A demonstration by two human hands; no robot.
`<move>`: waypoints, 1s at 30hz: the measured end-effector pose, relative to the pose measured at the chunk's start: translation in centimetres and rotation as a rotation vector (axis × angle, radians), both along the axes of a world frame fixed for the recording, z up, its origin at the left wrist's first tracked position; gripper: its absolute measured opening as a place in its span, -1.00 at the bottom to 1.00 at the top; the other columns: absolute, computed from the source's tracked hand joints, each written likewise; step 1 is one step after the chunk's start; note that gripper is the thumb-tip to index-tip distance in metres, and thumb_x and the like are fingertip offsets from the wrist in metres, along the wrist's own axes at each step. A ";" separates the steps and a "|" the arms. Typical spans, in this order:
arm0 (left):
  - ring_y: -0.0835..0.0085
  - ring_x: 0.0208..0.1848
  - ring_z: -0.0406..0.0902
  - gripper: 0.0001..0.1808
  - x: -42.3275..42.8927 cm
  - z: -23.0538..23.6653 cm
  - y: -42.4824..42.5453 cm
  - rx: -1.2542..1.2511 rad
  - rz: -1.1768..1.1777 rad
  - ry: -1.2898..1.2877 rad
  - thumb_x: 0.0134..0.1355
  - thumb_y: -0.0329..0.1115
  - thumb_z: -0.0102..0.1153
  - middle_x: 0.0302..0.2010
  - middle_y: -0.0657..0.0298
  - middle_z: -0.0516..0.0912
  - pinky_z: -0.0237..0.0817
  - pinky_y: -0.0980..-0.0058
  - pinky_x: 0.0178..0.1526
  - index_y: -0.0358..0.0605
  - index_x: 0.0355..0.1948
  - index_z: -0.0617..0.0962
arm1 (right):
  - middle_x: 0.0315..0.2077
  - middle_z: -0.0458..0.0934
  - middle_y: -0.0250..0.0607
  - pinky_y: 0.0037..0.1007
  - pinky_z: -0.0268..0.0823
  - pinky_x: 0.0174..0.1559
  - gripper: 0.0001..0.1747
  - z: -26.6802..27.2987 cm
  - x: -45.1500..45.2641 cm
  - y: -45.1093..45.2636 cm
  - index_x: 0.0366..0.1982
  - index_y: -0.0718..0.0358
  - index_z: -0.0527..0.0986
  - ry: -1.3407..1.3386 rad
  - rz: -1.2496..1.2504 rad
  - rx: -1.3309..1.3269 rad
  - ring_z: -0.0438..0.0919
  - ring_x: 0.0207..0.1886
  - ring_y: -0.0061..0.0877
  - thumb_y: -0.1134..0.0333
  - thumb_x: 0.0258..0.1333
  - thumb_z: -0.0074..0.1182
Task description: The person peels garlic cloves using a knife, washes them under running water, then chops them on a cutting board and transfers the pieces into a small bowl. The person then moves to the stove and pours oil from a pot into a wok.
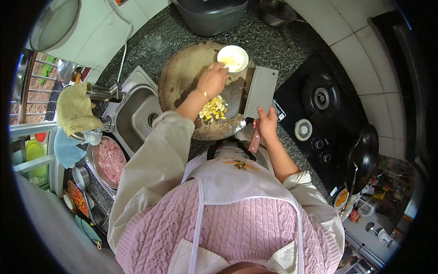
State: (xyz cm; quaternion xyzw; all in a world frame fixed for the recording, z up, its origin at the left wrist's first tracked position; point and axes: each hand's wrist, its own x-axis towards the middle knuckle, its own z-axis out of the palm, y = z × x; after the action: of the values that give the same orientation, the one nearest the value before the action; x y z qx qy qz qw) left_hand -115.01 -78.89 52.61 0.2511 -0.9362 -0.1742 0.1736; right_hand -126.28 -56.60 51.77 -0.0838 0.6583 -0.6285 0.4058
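My right hand grips a cleaver by its wooden handle, with the broad blade over the right edge of a round wooden chopping board. At the board's far side stands a small white bowl with pale yellow chopped bits inside. The fingers of my left hand are at the bowl's near left rim, and whether they pinch the rim or some bits cannot be made out. Beneath my left wrist lies a pile of chopped pale and yellow pieces, probably garlic or ginger, on the board.
Left of the board is a steel sink, with a bowl of sliced raw meat beside it. A black gas hob lies to the right, holding a round lidded container and a wok. A dark appliance stands behind.
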 end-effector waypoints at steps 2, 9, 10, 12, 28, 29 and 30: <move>0.06 0.10 0.40 -0.46 -3.5 0.5 -1.8 -0.042 -0.027 -0.143 0.10 -0.04 0.20 0.03 0.00 0.49 0.27 0.24 0.13 -0.23 -0.01 0.52 | -0.54 0.46 -0.28 -0.53 0.21 -0.73 -0.81 0.0 -0.2 1.0 -0.21 0.25 0.29 -0.004 0.000 -0.017 0.34 -0.78 -0.61 0.35 0.23 -0.01; 0.01 0.10 0.40 -0.29 -9.5 0.0 -3.5 0.167 -0.012 -0.440 -0.01 0.22 0.20 -0.01 -0.06 0.51 0.27 0.20 0.10 -0.21 -0.07 0.52 | -0.49 0.46 -0.29 -0.53 0.23 -0.70 -0.83 0.1 -0.9 2.8 -0.22 0.25 0.30 0.004 0.021 -0.013 0.34 -0.77 -0.62 0.37 0.23 0.00; 0.00 0.08 0.41 -0.32 -9.5 -0.1 -3.7 0.270 -0.109 -0.505 -0.02 0.21 0.21 -0.03 -0.04 0.53 0.27 0.17 0.08 -0.19 -0.10 0.53 | -0.49 0.47 -0.29 -0.53 0.23 -0.70 -0.83 0.1 -1.0 2.9 -0.24 0.25 0.30 0.000 0.014 -0.025 0.35 -0.76 -0.63 0.37 0.22 0.01; -0.02 -0.01 0.45 -0.44 -8.8 -0.2 -4.0 0.336 -0.226 -0.579 -0.05 0.15 0.26 -0.20 0.06 0.59 0.28 0.12 -0.01 -0.14 -0.24 0.58 | -0.49 0.47 -0.29 -0.54 0.23 -0.70 -0.84 -0.1 -1.3 3.1 -0.24 0.25 0.31 0.008 0.016 -0.026 0.36 -0.76 -0.63 0.37 0.22 0.01; 0.09 -0.03 0.51 -0.60 -5.0 1.4 -4.0 0.133 -0.361 -0.958 -0.05 -0.18 0.32 -0.10 0.04 0.57 0.33 0.22 0.01 -0.18 -0.21 0.57 | -0.55 0.47 -0.34 -0.57 0.21 -0.72 -0.83 -0.8 -2.1 1.8 -0.24 0.26 0.33 0.024 0.227 0.058 0.37 -0.76 -0.65 0.37 0.20 0.02; 0.10 -0.02 0.51 -0.62 -4.3 1.8 -3.9 0.126 -0.355 -0.910 -0.03 -0.19 0.31 -0.08 0.04 0.57 0.33 0.22 0.01 -0.18 -0.22 0.58 | -0.55 0.47 -0.34 -0.57 0.21 -0.72 -0.83 -1.0 -2.1 2.0 -0.24 0.26 0.33 0.027 0.277 0.047 0.37 -0.76 -0.66 0.37 0.20 0.02; 0.12 -0.01 0.51 -0.64 -3.6 2.2 -3.6 0.106 -0.353 -0.857 -0.01 -0.19 0.30 -0.06 0.05 0.57 0.33 0.23 0.02 -0.19 -0.24 0.59 | -0.56 0.46 -0.35 -0.57 0.21 -0.72 -0.82 -1.3 -2.2 2.2 -0.25 0.27 0.34 0.047 0.347 0.053 0.37 -0.75 -0.66 0.35 0.21 0.03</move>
State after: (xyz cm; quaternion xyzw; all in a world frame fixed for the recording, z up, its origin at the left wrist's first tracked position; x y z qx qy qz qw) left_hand -118.59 -82.46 54.81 0.1456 -0.9417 -0.1293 -0.2744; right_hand -128.52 -54.37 50.48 -0.1998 0.6596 -0.5295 0.4947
